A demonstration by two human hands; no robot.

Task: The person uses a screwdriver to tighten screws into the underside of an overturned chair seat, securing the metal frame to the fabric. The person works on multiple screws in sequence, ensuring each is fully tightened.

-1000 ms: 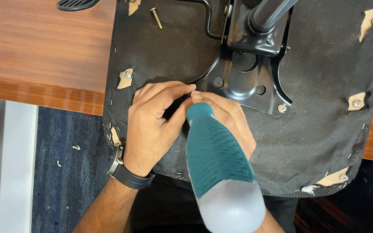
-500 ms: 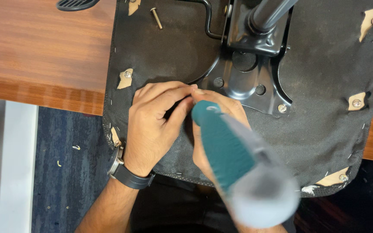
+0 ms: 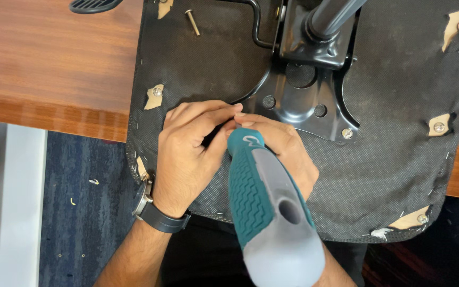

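Tool tip and whatever the fingers pinch are hidden under both hands. Right hand point(image 3: 285, 151) wraps the teal-and-grey driver handle point(image 3: 266, 207), grip closed on it; left hand point(image 3: 189, 154) curls in at the tip, can't tell what it holds. Handle sits over the upturned chair seat base point(image 3: 399, 170) on the table point(image 3: 49, 64). Handle angle shifted since 0.5 s ago. One loose bolt point(image 3: 192, 22); black metal plate point(image 3: 304, 101).
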